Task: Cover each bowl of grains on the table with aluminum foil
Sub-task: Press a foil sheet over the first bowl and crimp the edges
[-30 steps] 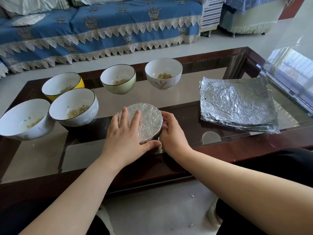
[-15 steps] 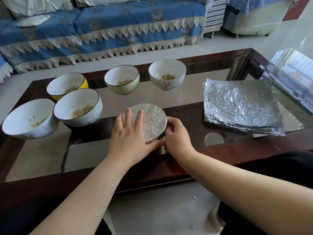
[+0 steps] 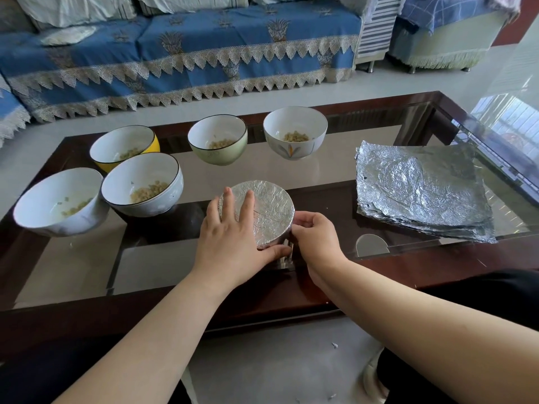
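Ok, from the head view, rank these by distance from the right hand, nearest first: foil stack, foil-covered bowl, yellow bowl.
1. foil-covered bowl: touching the right hand, just to its left.
2. foil stack: to the right on the glass.
3. yellow bowl: far back left.

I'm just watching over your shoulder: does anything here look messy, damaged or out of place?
Only small things. The stack of foil sheets is crumpled, with a small tear near its left edge, and a few foil scraps lie on the floor under the table. The bowls stand upright; nothing is spilled.
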